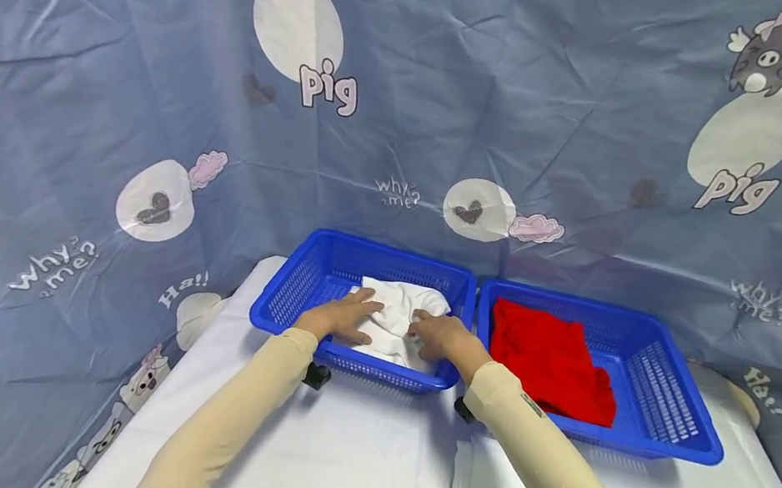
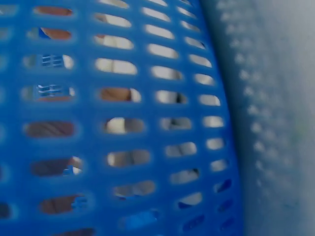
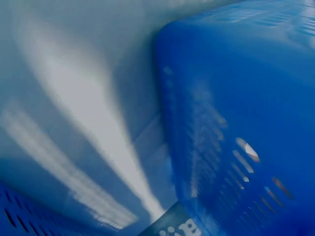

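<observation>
White cloth (image 1: pixel 397 306), rumpled with soft folds, lies in the left blue plastic basket (image 1: pixel 376 252). My left hand (image 1: pixel 344 317) reaches over the basket's near rim, its extended fingers resting on the left part of the cloth. From the right, my right hand (image 1: pixel 445 338) touches the cloth with slightly bent fingers, the tips pointing towards the left hand. Both wrists are over the near rim. The left wrist view is filled by the slotted basket wall (image 2: pixel 86 147), with bits of skin and white showing through the slots. In the right wrist view, a blue basket corner (image 3: pixel 266 88) hides the hand.
A second blue basket (image 1: pixel 667 399) stands close on the right, with red cloth (image 1: pixel 549 356) in its left part. Both baskets stand on a white-covered table (image 1: pixel 359 458). Behind and beside them hangs a blue printed curtain (image 1: pixel 411 112).
</observation>
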The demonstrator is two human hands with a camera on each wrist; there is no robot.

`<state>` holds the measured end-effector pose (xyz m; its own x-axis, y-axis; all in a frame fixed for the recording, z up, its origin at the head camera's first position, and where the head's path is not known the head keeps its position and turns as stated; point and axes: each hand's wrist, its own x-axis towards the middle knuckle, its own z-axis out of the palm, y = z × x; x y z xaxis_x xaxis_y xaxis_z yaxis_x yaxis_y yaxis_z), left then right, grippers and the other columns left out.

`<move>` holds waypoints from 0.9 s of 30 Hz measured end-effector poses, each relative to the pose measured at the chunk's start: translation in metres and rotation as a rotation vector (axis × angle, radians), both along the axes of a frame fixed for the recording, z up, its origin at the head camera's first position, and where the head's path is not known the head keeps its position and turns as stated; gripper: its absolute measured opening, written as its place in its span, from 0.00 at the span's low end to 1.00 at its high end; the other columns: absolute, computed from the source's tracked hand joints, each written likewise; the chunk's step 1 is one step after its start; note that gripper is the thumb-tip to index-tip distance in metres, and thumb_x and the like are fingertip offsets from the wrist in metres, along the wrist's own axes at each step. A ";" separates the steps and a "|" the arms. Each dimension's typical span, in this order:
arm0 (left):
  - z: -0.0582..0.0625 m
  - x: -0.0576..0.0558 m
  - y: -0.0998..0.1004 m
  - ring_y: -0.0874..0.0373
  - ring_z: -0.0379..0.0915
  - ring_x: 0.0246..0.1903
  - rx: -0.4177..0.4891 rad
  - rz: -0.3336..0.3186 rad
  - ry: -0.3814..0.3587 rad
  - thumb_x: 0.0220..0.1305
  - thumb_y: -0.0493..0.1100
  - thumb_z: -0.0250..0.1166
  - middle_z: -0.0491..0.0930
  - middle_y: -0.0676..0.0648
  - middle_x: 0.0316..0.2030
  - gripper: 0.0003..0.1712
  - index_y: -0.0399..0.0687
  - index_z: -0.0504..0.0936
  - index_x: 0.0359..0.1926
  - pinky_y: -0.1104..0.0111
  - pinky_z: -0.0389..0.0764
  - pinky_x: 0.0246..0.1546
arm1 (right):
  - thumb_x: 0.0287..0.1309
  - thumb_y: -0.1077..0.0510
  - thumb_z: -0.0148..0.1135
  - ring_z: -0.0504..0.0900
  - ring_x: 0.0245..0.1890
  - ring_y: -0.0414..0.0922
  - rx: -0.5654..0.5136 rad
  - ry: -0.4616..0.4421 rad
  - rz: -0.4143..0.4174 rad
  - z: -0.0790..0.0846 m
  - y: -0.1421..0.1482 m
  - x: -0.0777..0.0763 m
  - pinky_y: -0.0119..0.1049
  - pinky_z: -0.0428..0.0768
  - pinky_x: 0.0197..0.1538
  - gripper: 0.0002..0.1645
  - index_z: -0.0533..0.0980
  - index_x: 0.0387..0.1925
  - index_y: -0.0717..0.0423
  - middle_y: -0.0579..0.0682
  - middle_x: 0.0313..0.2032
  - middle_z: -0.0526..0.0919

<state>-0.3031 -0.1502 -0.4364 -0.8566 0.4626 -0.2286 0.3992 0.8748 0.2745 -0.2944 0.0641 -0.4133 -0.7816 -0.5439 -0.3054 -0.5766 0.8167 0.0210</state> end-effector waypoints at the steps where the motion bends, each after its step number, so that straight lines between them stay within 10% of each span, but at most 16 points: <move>1: 0.002 0.000 0.000 0.43 0.41 0.67 -0.003 0.007 0.006 0.53 0.53 0.62 0.44 0.43 0.68 0.41 0.54 0.56 0.66 0.47 0.54 0.61 | 0.46 0.54 0.61 0.76 0.49 0.53 -0.028 0.002 0.007 0.002 0.002 0.001 0.50 0.74 0.47 0.25 0.72 0.51 0.41 0.46 0.65 0.58; 18: 0.018 0.024 -0.005 0.42 0.47 0.65 0.168 -0.029 0.168 0.60 0.60 0.52 0.56 0.43 0.65 0.33 0.53 0.62 0.63 0.41 0.52 0.58 | 0.55 0.50 0.56 0.55 0.64 0.59 -0.341 0.096 0.133 0.014 0.042 0.039 0.58 0.53 0.62 0.25 0.69 0.56 0.47 0.56 0.63 0.60; 27: 0.024 0.075 0.015 0.49 0.49 0.66 0.339 -0.031 0.412 0.62 0.58 0.49 0.59 0.50 0.64 0.28 0.61 0.62 0.62 0.41 0.40 0.61 | 0.57 0.48 0.55 0.53 0.66 0.55 -0.581 0.064 0.143 0.020 0.080 0.066 0.56 0.56 0.62 0.30 0.63 0.61 0.47 0.54 0.65 0.56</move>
